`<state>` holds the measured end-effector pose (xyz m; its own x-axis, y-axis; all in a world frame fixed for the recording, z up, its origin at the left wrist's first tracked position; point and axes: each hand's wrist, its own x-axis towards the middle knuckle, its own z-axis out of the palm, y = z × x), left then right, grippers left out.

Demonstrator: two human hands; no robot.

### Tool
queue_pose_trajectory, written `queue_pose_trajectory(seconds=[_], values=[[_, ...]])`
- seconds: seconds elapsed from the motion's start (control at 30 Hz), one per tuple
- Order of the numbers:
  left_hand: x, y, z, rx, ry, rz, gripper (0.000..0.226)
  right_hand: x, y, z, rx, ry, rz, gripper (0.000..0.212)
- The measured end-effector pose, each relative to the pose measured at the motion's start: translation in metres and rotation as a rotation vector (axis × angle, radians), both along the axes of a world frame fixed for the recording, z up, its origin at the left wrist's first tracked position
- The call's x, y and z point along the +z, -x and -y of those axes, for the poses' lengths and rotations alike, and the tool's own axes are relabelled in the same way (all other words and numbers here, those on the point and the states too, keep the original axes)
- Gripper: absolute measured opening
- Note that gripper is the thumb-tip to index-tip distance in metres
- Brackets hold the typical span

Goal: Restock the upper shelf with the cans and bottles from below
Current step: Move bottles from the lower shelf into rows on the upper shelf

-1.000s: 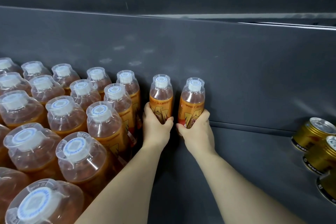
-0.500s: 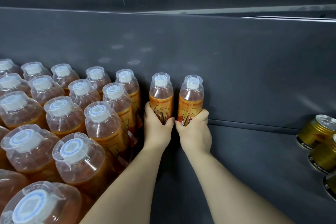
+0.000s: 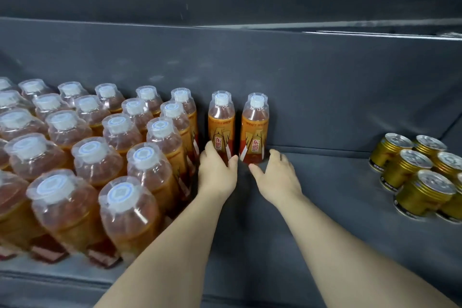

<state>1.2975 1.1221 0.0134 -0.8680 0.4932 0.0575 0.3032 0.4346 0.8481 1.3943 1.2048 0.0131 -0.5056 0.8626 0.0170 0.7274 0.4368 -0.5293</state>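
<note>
The left hand (image 3: pixel 217 172) is cupping the foot of the left bottle (image 3: pixel 221 122), its fingers lying on one side and its thumb on the other, so it is wrapped around the bottle. The right hand (image 3: pixel 278 177) is lying spread and relaxed, gripping nothing. The right bottle (image 3: pixel 255 127) is standing upright just ahead of its thumb; whether they are touching I cannot tell. Both bottles are standing on the shelf (image 3: pixel 325 207) against its back wall. Rows of bottles (image 3: pixel 117 132) are crowding just left of the left hand. Gold cans (image 3: pixel 410 170) are sitting well right of the right hand.
</note>
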Motion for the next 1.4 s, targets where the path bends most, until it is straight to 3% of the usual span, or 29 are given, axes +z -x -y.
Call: queue_pose_trajectory(seconds=[0.1,0.47,0.9,1.23,1.4], values=[[0.007,-0.026,0.032,-0.127,0.021,-0.108,0.056,0.009,-0.032,0.03,0.037,-0.013,0.087,0.069],[-0.004,-0.099,0.136,-0.433,0.194,-0.291,0.063,0.011,-0.122,0.131,0.053,-0.021,0.184,0.066],[-0.007,-0.154,0.176,-0.448,0.291,-0.374,0.06,0.016,-0.197,0.17,0.243,-0.074,0.323,0.067],[-0.015,-0.239,0.191,-0.472,0.396,-0.451,0.054,-0.001,-0.294,0.161,0.241,-0.088,0.348,0.07],[-0.029,-0.268,0.197,-0.507,0.439,-0.482,0.063,-0.013,-0.332,0.169,0.225,-0.047,0.307,0.068]])
